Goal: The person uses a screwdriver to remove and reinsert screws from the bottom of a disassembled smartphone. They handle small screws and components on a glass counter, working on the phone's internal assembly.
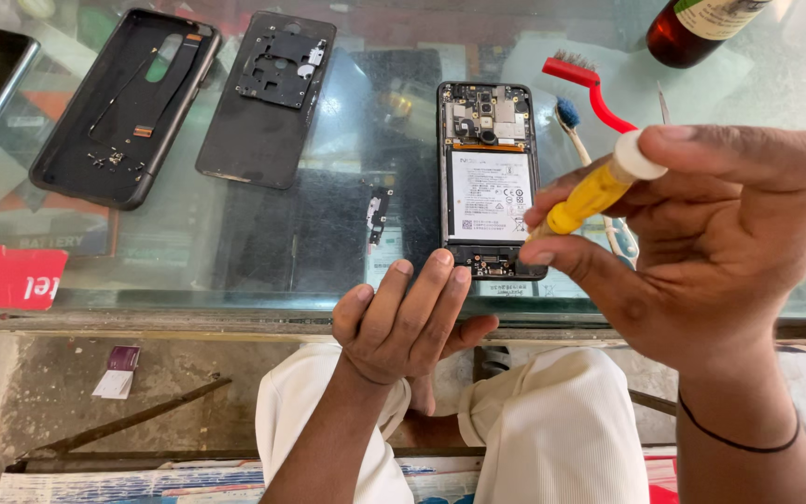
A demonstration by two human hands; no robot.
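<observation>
right hand (720,252) pinches a yellow screwdriver (590,194) over an opened smartphone (489,177) on the glass tabletop (235,271); left hand (403,317), fingers loose, touches its lower edge. red label (6,276) lies far left.

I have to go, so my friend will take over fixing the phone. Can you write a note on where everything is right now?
Left hand: empty, fingertips at the bottom edge of the opened phone.
Right hand: holds the yellow screwdriver, tip by the phone's lower right.
Done: back cover and inner plate are off, lying at the left on the glass counter; a small bracket lies beside the phone.
Left: battery and boards remain inside.
</observation>
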